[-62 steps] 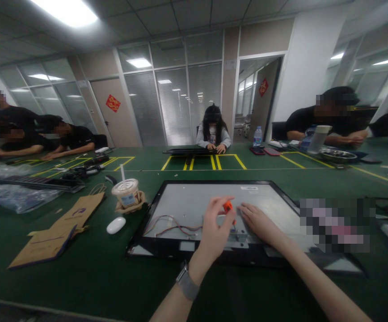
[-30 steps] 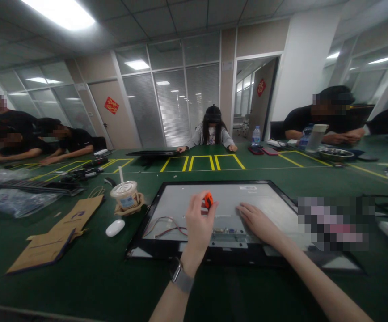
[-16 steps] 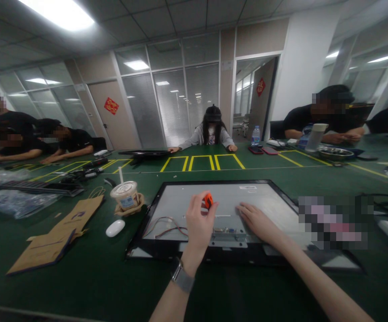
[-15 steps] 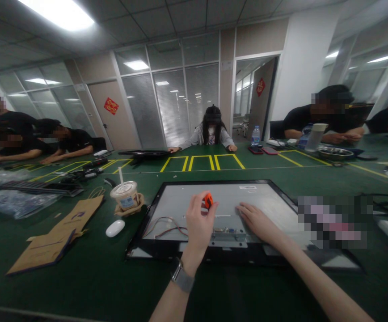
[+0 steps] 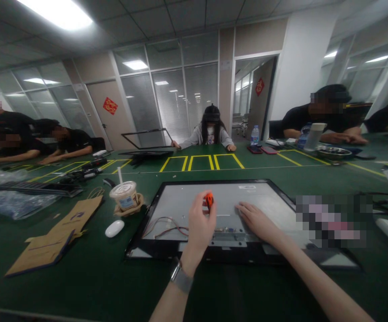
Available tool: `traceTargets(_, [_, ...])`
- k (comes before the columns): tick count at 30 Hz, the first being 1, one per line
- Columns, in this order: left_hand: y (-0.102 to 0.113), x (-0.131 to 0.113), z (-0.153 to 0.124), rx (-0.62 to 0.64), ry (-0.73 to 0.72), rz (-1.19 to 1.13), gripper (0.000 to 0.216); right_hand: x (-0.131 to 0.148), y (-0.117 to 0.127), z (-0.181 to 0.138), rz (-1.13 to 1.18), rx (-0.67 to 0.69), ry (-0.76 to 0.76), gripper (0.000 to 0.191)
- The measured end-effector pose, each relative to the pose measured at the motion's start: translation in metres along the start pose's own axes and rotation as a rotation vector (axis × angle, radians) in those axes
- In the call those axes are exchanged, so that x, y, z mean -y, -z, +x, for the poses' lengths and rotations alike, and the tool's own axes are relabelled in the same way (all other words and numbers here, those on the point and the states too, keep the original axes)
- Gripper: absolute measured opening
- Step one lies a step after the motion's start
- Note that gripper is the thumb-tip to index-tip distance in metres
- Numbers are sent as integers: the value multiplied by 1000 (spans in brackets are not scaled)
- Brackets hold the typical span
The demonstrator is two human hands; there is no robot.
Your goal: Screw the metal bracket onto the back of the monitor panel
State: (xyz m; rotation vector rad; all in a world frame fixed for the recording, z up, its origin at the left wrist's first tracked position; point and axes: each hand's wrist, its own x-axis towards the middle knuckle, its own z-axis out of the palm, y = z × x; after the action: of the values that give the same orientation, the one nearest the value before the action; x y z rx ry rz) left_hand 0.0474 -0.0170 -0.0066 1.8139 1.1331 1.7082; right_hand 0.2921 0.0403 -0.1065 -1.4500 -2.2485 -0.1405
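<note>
A flat display panel (image 5: 214,192) with a grey metal back and black frame lies face down in front of me. My left hand (image 5: 201,226) is closed around the orange and black handle of a screwdriver (image 5: 209,200) above the panel's middle. Its shaft and tip are hidden. My right hand (image 5: 256,222) rests flat on the panel's back with outstretched fingers, holding nothing. Thin cables (image 5: 167,226) run across the panel at left. Below the hands, a metal bracket with connectors (image 5: 234,235) sits near the panel's front edge.
Left of the panel are a lidded drink cup (image 5: 124,197) with a straw, a white oval case (image 5: 114,228) and a brown paper bag (image 5: 56,237). Across the table (image 5: 90,286), a person (image 5: 211,129) holds a thin black frame (image 5: 145,134). Others sit at both sides.
My left hand has turned slightly with the screwdriver handle, while my right hand stays put. Across the table, the person has raised a thin black frame off the dark panel there.
</note>
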Motion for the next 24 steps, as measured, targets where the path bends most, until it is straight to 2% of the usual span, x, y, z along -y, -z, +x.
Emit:
traceTargets(3, [-1, -2, 0, 37, 64, -110, 22, -1, 0, 0, -17, -5, 13, 39])
traceTargets(6, [0, -4, 1, -37, 54, -177, 18, -1, -1, 0, -46, 6, 10, 40])
traceTargets(8, [0, -6, 2, -56, 102, -233, 18, -2, -1, 0, -54, 12, 8, 40])
traceTargets(13, [-2, -11, 1, 49, 245, -380, 30, -2, -1, 0, -43, -2, 8, 39])
traceTargets(16, [-3, -11, 0, 42, 238, -385, 33, -1, -1, 0, -37, -2, 10, 39])
traceTargets(21, [-2, -6, 1, -32, 130, -265, 24, 0, 0, -1, -32, 5, 10, 41])
traceTargets(24, [1, -7, 2, -25, 148, -250, 26, 1, 1, 0, -25, 17, 4, 42])
